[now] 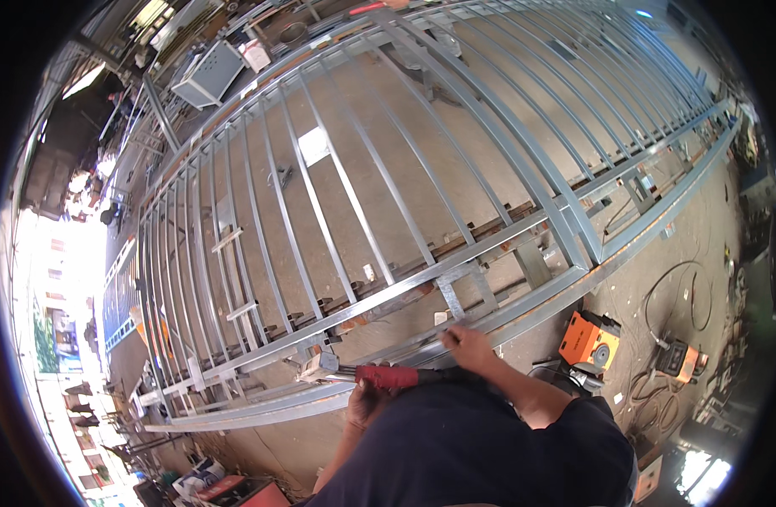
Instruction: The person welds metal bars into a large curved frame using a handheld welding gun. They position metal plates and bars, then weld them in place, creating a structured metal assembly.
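Observation:
My left hand is wrapped round a red-gripped hand tool. The tool lies sideways close to my body, with a metal shaft and a blocky pale head at its left end; its exact kind is unclear. That head is over the near rails of a large metal frame with many parallel bars. My right hand is curled closed near the frame's front rail, to the right of the tool. Whatever its fingers may hold is hidden.
An orange machine and a second orange-and-black unit stand on the floor at right among loose cables. A grey cabinet stands beyond the frame. At the top edge, another person's hand is near a red object.

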A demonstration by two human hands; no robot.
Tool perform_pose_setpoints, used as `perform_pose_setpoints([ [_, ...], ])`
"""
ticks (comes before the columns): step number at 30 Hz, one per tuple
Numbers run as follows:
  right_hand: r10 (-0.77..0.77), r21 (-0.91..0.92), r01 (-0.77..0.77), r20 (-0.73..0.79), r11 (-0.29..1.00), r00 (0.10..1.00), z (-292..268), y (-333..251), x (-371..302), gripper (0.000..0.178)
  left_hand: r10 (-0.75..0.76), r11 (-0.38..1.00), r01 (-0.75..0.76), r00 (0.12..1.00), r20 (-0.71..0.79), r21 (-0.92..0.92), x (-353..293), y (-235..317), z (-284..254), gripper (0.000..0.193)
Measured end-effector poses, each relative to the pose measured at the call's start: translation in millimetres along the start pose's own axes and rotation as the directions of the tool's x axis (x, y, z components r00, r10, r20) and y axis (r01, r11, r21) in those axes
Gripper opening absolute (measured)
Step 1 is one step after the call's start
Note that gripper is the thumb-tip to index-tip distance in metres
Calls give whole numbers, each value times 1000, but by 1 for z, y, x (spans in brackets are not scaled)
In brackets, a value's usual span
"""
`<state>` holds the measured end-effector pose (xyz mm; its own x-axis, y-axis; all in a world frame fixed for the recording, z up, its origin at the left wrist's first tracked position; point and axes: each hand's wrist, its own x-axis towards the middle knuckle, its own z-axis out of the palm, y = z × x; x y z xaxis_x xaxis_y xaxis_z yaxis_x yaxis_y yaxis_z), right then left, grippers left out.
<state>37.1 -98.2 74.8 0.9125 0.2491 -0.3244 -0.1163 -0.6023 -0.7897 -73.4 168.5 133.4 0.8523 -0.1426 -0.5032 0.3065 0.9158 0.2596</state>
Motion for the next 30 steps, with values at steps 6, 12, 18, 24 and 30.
perform_pose_setpoints([
  [6,-251,147,216,294,965,922,26,-42,-15,36,-7,998,5,999,-33,-63,-33,6,-27,60],
  [12,-302,245,206,466,947,832,44,-96,-30,54,20,995,-16,999,45,-98,-78,17,-38,70],
  [18,-449,192,435,637,880,627,105,-191,-71,69,155,987,-155,988,11,48,-143,30,-110,68],
  [24,-622,120,743,643,658,447,228,-258,-131,71,120,979,-112,992,-32,172,-230,62,-175,70],
  [30,-657,204,740,644,641,392,311,-351,-187,61,217,939,-230,973,76,254,-285,88,-242,63],
])
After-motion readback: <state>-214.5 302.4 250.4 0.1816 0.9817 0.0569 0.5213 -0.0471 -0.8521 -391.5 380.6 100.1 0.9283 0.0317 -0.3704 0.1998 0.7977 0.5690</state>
